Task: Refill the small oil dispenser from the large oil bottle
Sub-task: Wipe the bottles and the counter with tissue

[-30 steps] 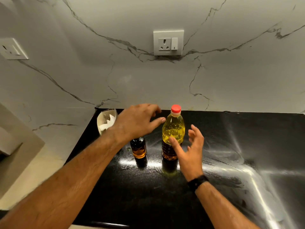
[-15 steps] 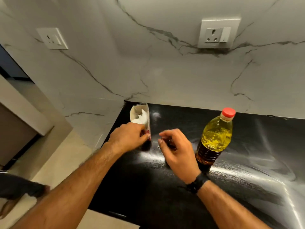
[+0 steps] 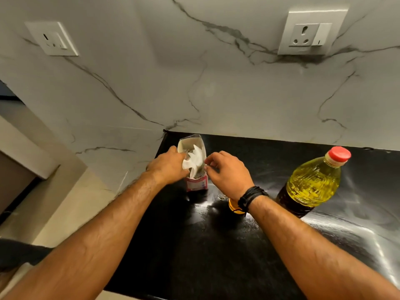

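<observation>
The large oil bottle (image 3: 313, 182), full of yellow oil with a red cap, stands on the black counter (image 3: 216, 256) at the right, untouched. Only a sliver of the small oil dispenser (image 3: 233, 206), dark with amber oil, shows beneath my right wrist. Both hands are at an open pink-and-white pouch (image 3: 195, 184) near the counter's back left corner. My left hand (image 3: 167, 168) grips a white folded piece (image 3: 193, 161) sticking out of the pouch. My right hand (image 3: 227, 175) pinches the pouch's right rim with curled fingers.
A marble wall with two sockets (image 3: 309, 33) (image 3: 53, 38) rises right behind the counter. The counter's left edge drops to a beige floor (image 3: 71, 204). A pale cabinet (image 3: 23, 152) stands at the far left.
The view has swung left and down. Both hands left the two bottles and went to the pouch; my left hand now has the white piece, my right hand rose to the pouch's rim.
</observation>
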